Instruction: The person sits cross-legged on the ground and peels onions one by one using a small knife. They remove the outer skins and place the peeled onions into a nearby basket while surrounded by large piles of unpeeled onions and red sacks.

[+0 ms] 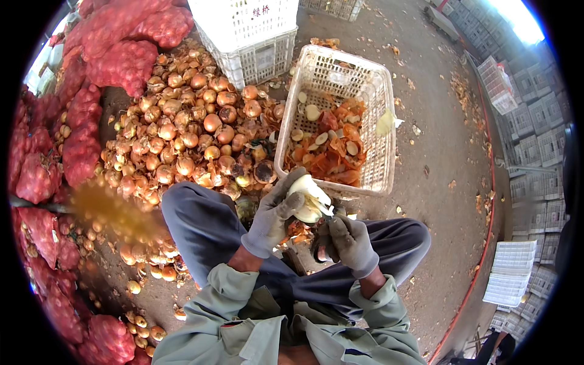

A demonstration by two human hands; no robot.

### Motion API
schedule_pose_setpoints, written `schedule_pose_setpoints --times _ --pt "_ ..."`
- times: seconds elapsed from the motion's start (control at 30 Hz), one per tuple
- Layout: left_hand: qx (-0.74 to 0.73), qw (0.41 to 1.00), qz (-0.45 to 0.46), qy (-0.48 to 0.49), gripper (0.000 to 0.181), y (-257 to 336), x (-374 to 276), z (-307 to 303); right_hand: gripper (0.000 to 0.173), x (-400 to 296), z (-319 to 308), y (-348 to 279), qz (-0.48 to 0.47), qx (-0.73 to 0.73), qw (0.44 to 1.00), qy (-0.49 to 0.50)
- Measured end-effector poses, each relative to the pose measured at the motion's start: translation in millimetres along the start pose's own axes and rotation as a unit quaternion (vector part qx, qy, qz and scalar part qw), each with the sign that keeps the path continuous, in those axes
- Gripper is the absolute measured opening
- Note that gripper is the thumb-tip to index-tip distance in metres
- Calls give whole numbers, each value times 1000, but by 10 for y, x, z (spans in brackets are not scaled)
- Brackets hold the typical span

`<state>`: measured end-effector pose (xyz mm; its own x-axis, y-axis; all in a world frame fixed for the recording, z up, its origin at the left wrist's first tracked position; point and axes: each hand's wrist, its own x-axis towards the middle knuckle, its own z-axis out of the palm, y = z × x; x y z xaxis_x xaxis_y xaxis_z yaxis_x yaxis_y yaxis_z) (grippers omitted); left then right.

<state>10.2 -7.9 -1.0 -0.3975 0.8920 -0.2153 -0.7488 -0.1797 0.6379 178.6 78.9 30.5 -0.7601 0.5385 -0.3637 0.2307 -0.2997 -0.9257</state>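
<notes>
My left hand [273, 216], in a grey work glove, grips a pale peeled onion [310, 197] above my lap. Part of the onion's white flesh looks cut or split on the side facing my other hand. My right hand [352, 244], gloved too, is closed around a small tool, apparently a knife [328, 216], whose tip meets the onion; most of it is hidden by my fingers. Just beyond the onion stands a white plastic crate [388, 155] holding orange onion skins [349, 157] and pale cut-off slices [312, 112]. Loose skins [299, 232] lie below my hands.
A large heap of unpeeled onions [182, 132] spreads ahead to the left, with red mesh sacks [121, 66] of onions behind it. Stacked white crates [260, 57] stand beyond. To the right, a red hose or cable [488, 196] crosses the floor before more crates [510, 273].
</notes>
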Motion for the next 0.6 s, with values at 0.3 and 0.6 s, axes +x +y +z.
schedule_pose_setpoints --times 0.3,0.6 --pt "52 998 2 -35 62 22 62 -65 48 25 -148 89 125 158 976 -80" --pt "-6 999 -22 -47 59 21 213 -17 38 -27 74 332 196 478 851 -94"
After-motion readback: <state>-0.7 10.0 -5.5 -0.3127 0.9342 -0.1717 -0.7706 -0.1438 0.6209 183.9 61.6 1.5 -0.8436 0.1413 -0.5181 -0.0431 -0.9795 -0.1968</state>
